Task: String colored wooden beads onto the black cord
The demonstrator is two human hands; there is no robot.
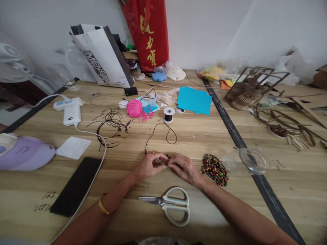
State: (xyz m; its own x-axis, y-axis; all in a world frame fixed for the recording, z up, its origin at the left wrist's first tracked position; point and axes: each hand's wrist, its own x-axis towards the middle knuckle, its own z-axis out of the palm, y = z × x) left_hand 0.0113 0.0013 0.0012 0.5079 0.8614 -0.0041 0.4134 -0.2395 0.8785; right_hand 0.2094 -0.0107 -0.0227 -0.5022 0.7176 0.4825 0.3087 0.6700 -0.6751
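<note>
Roughly crosswise, the beaded stretch of the black cord (176,137) runs between the hands, while its bare length loops away toward the spool (168,115). Wood tabletop (194,146) separates the hands from the spool ahead and the scissors (160,201) nearer the body, with the bead strands (215,170) bounding the right side. At the fingertips, the left hand (150,165), thumb and forefinger curved into a ring, and the right hand (185,168) pinch the cord.

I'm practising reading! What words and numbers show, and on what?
"MENS": white paper bag; its other lettering is blurred.
"力寶": red bag, gold; the character above is partly hidden.
"165": handwritten on the table.
"2583": below that; last mark unclear.
Purple device: too small.
</note>
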